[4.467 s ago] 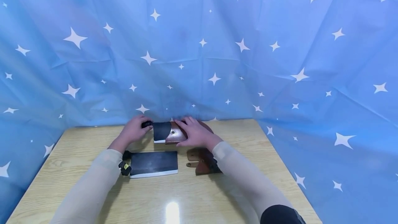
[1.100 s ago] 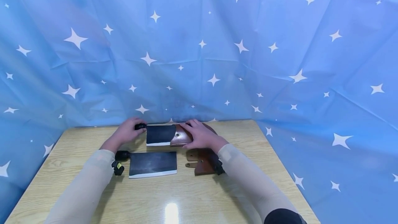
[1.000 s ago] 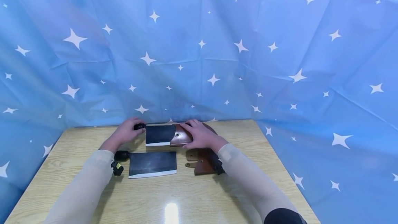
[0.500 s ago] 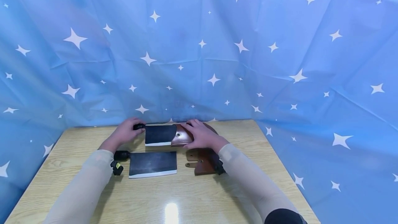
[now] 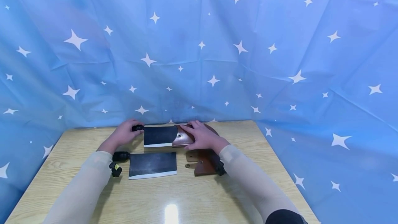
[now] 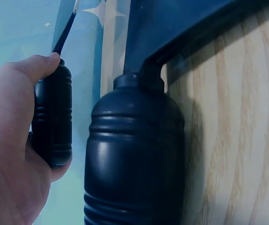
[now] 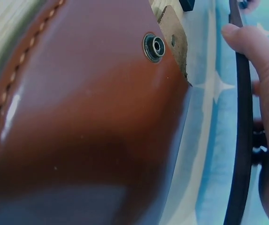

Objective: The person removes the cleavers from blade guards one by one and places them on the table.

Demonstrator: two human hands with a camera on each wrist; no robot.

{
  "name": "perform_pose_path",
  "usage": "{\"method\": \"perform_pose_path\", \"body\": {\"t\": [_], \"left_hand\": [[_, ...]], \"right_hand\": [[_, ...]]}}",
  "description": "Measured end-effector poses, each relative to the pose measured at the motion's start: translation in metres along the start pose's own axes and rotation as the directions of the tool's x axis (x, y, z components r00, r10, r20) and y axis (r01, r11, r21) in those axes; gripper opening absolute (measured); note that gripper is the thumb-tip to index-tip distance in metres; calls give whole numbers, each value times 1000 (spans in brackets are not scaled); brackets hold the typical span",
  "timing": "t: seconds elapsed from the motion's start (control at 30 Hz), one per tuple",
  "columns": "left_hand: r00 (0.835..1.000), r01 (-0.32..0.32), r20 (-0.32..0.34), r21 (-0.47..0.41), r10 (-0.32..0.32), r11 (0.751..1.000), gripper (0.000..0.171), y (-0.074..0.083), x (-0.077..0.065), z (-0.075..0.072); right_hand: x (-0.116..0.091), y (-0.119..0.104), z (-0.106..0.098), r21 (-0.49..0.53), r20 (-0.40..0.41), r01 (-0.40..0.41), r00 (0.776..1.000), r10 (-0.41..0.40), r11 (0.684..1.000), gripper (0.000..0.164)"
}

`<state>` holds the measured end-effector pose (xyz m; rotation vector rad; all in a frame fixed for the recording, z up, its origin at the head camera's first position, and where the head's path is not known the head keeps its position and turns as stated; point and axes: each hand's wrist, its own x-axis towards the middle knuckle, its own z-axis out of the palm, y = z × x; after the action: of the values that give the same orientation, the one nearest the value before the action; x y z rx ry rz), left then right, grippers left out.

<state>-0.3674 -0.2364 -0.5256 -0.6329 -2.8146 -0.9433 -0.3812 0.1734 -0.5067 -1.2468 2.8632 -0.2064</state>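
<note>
At the back of the table, my left hand [image 5: 122,134] grips the black ridged handle [image 6: 54,117] of a cleaver [image 5: 159,136], thumb up near its collar. The far end of the dark, silver-edged blade sits inside a brown leather sheath [image 5: 179,141]. My right hand [image 5: 203,136] holds that sheath from the right, fingers over its top edge and thumb low on the near side. In front lies a second cleaver [image 5: 152,165] on the wood, its handle [image 6: 134,154] pointing left. To its right is a second brown sheath [image 5: 203,164], partly hidden by the right wrist.
The wood-grain table [image 5: 140,199] meets a blue star-patterned cloth [image 5: 199,44] at its back edge. Black wrist cameras, such as the left one [image 5: 115,169], hang near the second cleaver and sheath. Ceiling light reflects off the tabletop's front.
Over the last few seconds my left hand has drawn the cleaver leftward, baring more blade from the sheath. My right hand has shifted slightly right with the sheath.
</note>
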Motion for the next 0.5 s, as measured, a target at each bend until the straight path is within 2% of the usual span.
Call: {"method": "perform_pose_path", "body": {"t": [0.13, 0.37, 0.5], "left_hand": [[1000, -1, 6, 0, 1, 1000, 37, 0, -1, 0], [999, 42, 21, -10, -42, 999, 40, -3, -1, -1], [999, 38, 22, -14, -38, 999, 40, -4, -2, -2]], "right_hand": [[-2, 0, 0, -4, 5, 3, 1000, -3, 1000, 110], [-2, -1, -3, 7, 14, 2, 1000, -2, 1000, 109], [-2, -1, -2, -5, 23, 2, 1000, -2, 1000, 109]]}}
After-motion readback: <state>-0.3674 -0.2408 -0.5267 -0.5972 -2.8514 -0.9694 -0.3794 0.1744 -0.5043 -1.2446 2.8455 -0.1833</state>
